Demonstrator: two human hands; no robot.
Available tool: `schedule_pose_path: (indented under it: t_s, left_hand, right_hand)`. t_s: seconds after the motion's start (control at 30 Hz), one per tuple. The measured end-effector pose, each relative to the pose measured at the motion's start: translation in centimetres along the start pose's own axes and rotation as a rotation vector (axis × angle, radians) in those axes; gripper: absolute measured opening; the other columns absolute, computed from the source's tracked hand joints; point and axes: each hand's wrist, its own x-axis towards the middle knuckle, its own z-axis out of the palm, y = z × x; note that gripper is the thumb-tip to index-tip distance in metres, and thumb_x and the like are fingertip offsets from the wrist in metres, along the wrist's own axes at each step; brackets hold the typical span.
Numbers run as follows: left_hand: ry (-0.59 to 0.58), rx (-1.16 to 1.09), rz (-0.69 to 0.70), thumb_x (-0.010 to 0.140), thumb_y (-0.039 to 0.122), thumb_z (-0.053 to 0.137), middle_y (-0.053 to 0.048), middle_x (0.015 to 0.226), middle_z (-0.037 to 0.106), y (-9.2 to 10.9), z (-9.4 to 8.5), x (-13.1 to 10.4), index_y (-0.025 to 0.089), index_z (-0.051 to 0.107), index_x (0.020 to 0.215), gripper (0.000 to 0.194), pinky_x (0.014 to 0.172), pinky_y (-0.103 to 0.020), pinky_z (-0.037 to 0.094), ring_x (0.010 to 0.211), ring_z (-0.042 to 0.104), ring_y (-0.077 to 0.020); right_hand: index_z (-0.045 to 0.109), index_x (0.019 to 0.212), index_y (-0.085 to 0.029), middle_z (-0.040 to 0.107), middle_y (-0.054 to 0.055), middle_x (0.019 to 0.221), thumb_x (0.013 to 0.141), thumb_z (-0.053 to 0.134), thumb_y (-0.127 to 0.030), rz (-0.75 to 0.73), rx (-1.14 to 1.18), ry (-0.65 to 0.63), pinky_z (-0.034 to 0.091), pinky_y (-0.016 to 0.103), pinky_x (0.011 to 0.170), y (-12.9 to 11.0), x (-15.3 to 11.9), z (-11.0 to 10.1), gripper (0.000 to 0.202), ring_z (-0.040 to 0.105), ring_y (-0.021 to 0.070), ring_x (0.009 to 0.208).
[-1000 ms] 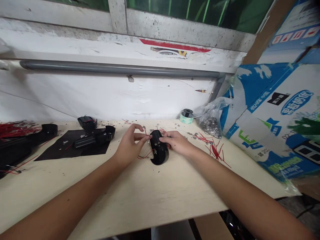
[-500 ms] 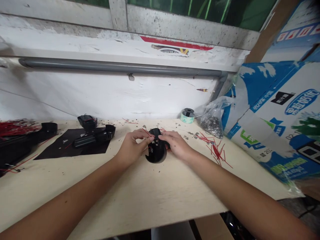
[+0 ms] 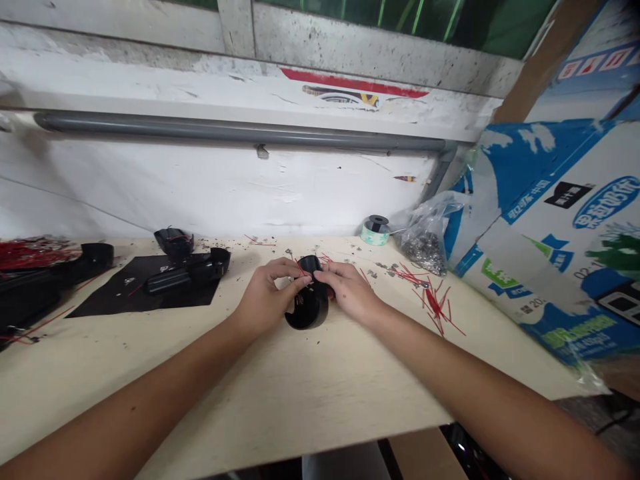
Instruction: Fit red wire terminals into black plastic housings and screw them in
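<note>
A glossy black curved plastic part [image 3: 309,310] is held above the pale table [image 3: 300,393], its rounded hollow end toward me. My left hand [image 3: 267,293] grips its left side, thumb and fingers pinched near a thin red wire. On the right side my right hand [image 3: 347,287] is closed round the part, its thumb and index finger near the middle. Small metal bits show inside the part, too small to make out. The fingertips of both hands nearly meet.
Similar black parts lie on a black sheet [image 3: 110,297] at left, beside a heap of red wires [image 3: 35,257]. Rightward are loose red wires [image 3: 437,303], a tape roll [image 3: 375,230], a clear bag of metal pieces [image 3: 425,240] and a blue-white carton [image 3: 565,220].
The black part has turned slightly, its rounded end shifting left and its opening facing me more. Both hands still grip it, with small finger movements.
</note>
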Motion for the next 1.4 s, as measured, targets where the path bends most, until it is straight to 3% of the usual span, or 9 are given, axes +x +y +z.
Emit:
schedule_pose_path:
  t_s: [0.27, 0.47, 0.73, 1.17, 1.4]
  left_hand:
    - [-0.019, 0.048, 0.051, 0.083, 0.032, 0.069, -0.004, 0.094, 0.069, -0.31, 0.04, -0.15, 0.021, 0.075, 0.080, 0.013, 0.086, -0.034, 0.052, 0.089, 0.065, -0.0162]
    - [-0.013, 0.143, 0.041, 0.079, 0.033, 0.074, -0.003, 0.094, 0.073, -0.53, -0.35, -0.31, 0.021, 0.075, 0.086, 0.013, 0.083, -0.033, 0.053, 0.088, 0.068, -0.0172]
    - [-0.029, 0.308, 0.351, 0.087, 0.023, 0.066, -0.004, 0.088, 0.074, -0.60, -0.38, 0.07, 0.019, 0.076, 0.090, 0.011, 0.080, -0.032, 0.053, 0.089, 0.066, -0.0173]
    - [0.013, 0.254, 0.069, 0.085, 0.033, 0.068, 0.000, 0.088, 0.073, -0.51, -0.46, -0.11, 0.022, 0.074, 0.083, 0.012, 0.076, -0.029, 0.051, 0.080, 0.066, -0.0150]
    - [-0.011, 0.265, 0.132, 0.087, 0.031, 0.066, -0.002, 0.090, 0.073, -0.44, -0.33, -0.08, 0.022, 0.074, 0.084, 0.013, 0.079, -0.031, 0.051, 0.084, 0.067, -0.0166]
  right_hand:
    - [0.048, 0.064, -0.015, 0.045, -0.002, 0.063, 0.079, 0.057, -0.044, -0.012, -0.031, 0.002, 0.030, 0.025, 0.061, -0.06, 0.10, -0.02, 0.035, 0.042, 0.0103, 0.062]
    - [0.047, 0.062, -0.015, 0.045, -0.002, 0.062, 0.080, 0.057, -0.042, -0.026, -0.041, -0.001, 0.029, 0.025, 0.063, 0.26, 0.10, 0.08, 0.034, 0.042, 0.0103, 0.062]
    - [0.046, 0.064, -0.016, 0.046, -0.003, 0.061, 0.081, 0.058, -0.044, -0.025, -0.091, 0.033, 0.029, 0.024, 0.062, 0.55, 0.20, -0.14, 0.035, 0.041, 0.0104, 0.061]
    - [0.046, 0.063, -0.015, 0.046, -0.003, 0.060, 0.080, 0.057, -0.043, 0.001, -0.135, 0.039, 0.028, 0.025, 0.061, -0.27, -0.05, -0.06, 0.034, 0.041, 0.0100, 0.061]
    - [0.044, 0.062, -0.016, 0.044, -0.003, 0.059, 0.080, 0.056, -0.043, -0.025, -0.108, 0.010, 0.028, 0.025, 0.061, 0.11, 0.13, -0.01, 0.035, 0.040, 0.0102, 0.059]
